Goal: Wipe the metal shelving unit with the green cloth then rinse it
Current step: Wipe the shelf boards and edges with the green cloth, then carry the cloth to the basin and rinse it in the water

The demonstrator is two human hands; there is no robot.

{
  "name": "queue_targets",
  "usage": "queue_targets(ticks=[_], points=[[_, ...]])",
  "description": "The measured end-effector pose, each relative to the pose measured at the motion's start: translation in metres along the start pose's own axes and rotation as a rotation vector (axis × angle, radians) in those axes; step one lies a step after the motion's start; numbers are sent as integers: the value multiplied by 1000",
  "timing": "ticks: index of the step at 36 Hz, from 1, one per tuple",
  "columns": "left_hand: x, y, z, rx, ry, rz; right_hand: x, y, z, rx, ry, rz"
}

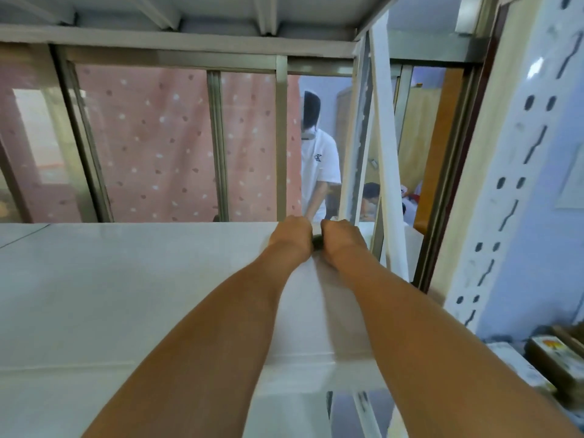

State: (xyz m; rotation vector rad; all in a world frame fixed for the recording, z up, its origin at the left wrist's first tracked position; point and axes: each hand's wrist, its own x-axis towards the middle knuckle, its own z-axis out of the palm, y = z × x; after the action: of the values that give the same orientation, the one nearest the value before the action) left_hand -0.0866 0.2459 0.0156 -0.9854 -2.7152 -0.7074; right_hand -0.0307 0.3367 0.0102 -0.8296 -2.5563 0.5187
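Forearms (221,327) nearest me, both stretched across the white shelf board (110,295) to its far edge. Fingers are bent away over that edge and hidden behind the knuckles, so I cannot tell how tightly either hand closes or what it has. Left hand (292,233) and right hand (339,237) sit just beside each other. A dark scrap between them is probably the green cloth (317,245), colour too dim to confirm.

Step, my read: wiping the back edge of this level of the metal shelving unit (505,191), toward its right end by the rear post (384,137). Rinse not started. Next move calls for dragging the cloth along the edge or back toward me with even pressure, then covering the rest of the board.

Writing: "CK" logo on the white T-shirt (319,159) of a person beyond the window frame (281,137). Print on the boxes (556,352) lower right is unreadable.
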Motion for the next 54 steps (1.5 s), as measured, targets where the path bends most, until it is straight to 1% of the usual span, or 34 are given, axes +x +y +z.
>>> queue_targets(ticks=[5, 7, 12, 21, 26, 28, 30, 33, 36, 39, 41, 43, 46, 49, 52, 54], points=[[-51, 4, -9, -39, 22, 42, -52, 2, -20, -238, -13, -65], [-74, 7, -17, -8, 4, 64, -78, 1, -27, -282, 3, -84], [-133, 8, -39, 38, -17, 108, -146, -4, -41, -305, 49, -96], [-227, 2, -73, 15, -67, 182, -258, -21, -70, -314, 52, -70], [-271, -5, -92, -5, -145, 226, -311, -27, -84, -316, -28, -114], [-285, -12, -99, -46, -144, 216, -323, -28, -88, -260, -29, -136], [-293, -20, -109, -149, -137, 196, -330, -30, -96, -173, -47, -167], [-297, -26, -129, -363, -217, 158, -335, -34, -117, -4, -136, -167], [-298, -24, -150, -556, -338, 77, -336, -37, -135, 184, -287, -80], [-296, -21, -166, -658, -395, 10, -336, -38, -150, 373, -399, 35], [-296, -17, -174, -696, -463, -20, -337, -36, -158, 491, -448, 76], [-296, -11, -179, -709, -503, -36, -335, -34, -163, 560, -446, 85], [-296, -4, -179, -736, -454, -52, -332, -35, -162, 584, -437, 52], [-294, -6, -178, -767, -390, -64, -330, -42, -156, 498, -452, -12], [-290, -12, -180, -812, -352, -63, -325, -50, -152, 422, -364, -43], [-288, -16, -182, -850, -327, -41, -323, -55, -152, 405, -344, -51]])
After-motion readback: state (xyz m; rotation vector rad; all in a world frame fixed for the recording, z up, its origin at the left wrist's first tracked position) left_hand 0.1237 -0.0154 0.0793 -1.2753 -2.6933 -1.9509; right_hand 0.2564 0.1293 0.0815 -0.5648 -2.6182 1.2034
